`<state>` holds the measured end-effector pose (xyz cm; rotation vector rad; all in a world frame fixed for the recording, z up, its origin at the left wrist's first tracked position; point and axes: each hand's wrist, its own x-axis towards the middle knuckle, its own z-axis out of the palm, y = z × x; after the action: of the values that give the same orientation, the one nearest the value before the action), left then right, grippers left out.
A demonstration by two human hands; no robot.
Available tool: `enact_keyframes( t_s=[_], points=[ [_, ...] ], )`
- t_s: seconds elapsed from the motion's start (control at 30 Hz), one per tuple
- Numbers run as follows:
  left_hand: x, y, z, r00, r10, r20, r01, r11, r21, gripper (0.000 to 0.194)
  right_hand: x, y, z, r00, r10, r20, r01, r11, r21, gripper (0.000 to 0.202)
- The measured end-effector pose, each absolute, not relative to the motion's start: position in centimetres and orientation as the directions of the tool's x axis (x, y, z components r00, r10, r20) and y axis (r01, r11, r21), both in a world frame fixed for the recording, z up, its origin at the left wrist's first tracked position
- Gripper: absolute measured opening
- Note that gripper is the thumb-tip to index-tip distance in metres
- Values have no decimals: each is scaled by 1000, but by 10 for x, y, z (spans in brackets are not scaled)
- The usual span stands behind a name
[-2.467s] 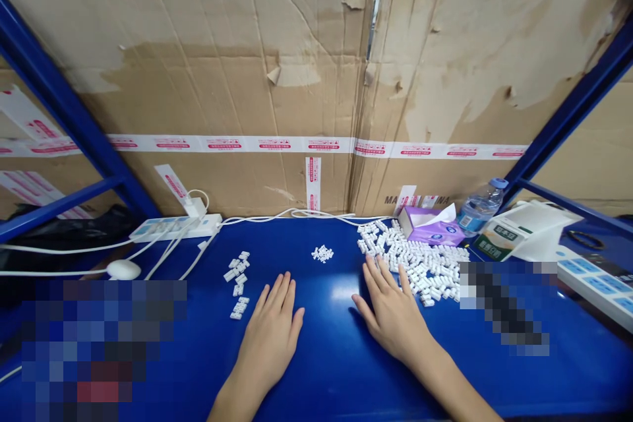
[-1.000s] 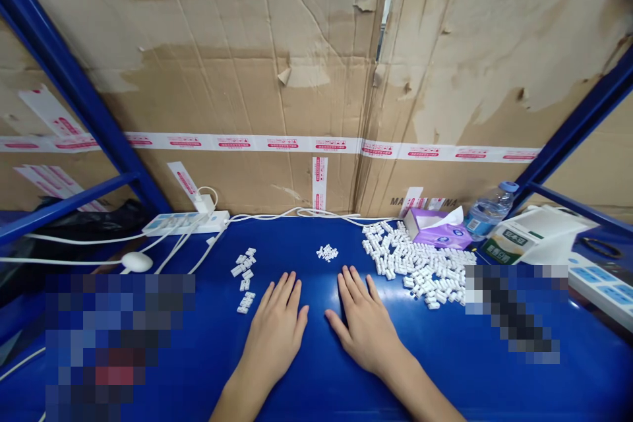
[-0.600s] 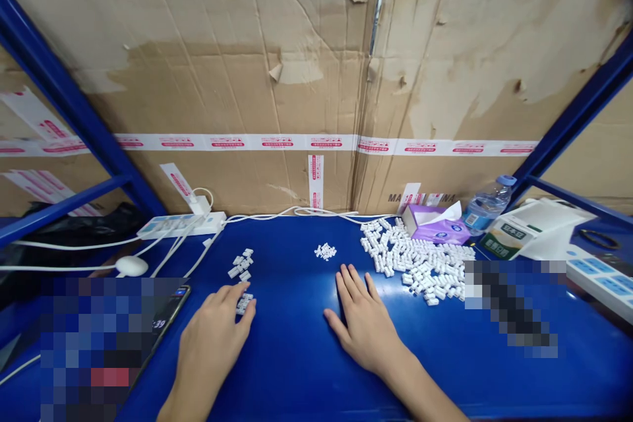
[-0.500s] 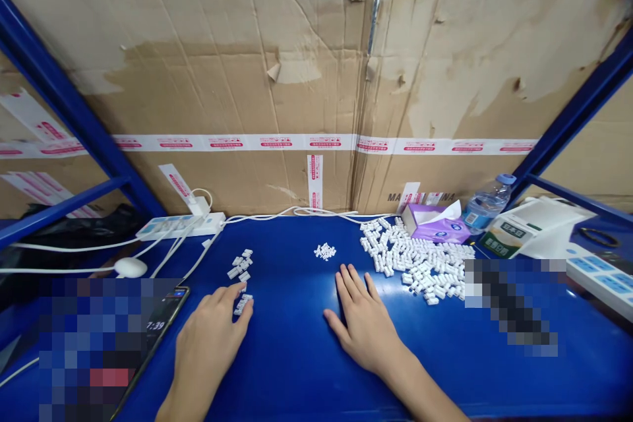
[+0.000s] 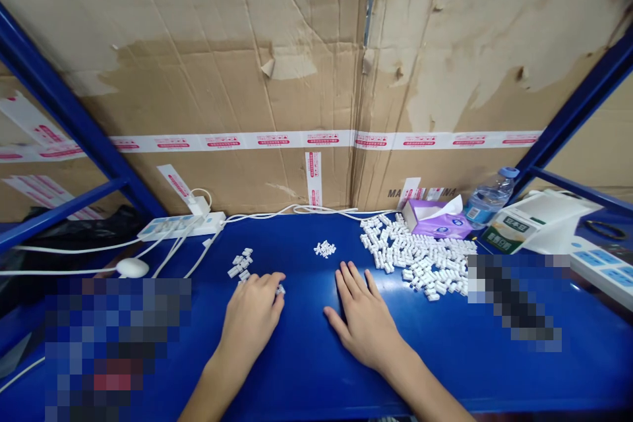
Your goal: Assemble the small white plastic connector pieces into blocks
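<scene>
At the left of the blue counter point(image 5: 306, 369) a white power strip point(image 5: 173, 227) lies with cables trailing from it, and right of it a small cluster of white pieces point(image 5: 241, 264) sits just beyond the left hand point(image 5: 252, 313), whose thumb and fingers grasp a partly hidden white block point(image 5: 281, 289). Farther back, between the hands, is a pile of tiny white parts point(image 5: 325, 249). The right hand point(image 5: 366, 316) rests released, palm down, near a broad spread of white blocks point(image 5: 420, 258) before a purple tissue box point(image 5: 442, 227).
</scene>
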<state>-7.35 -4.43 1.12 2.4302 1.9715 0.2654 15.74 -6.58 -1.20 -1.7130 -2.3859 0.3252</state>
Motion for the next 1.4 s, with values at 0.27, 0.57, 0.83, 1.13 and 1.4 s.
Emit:
enact_keyframes(
  t_s=[0.27,0.57,0.83,1.13,1.4],
  points=[
    [-19,-22,-4,523,817,242,702,-574,421,18,160,-66,-17,-332,942,55,892,332,-307,73],
    [-22,-18,-20,375,861,343,644,-508,571,24,160,-66,-18,-329,943,54,895,329,-300,74],
    [-28,-19,-14,380,856,351,581,-516,629,18,159,-67,-18,-323,944,70,897,329,-294,73],
    [-30,-18,-19,440,805,398,585,-593,553,21,159,-66,-17,-325,945,49,898,324,-299,73],
    [-28,-18,-20,327,867,376,657,-495,569,22,162,-66,-16,-343,936,73,889,349,-295,73]
  ],
)
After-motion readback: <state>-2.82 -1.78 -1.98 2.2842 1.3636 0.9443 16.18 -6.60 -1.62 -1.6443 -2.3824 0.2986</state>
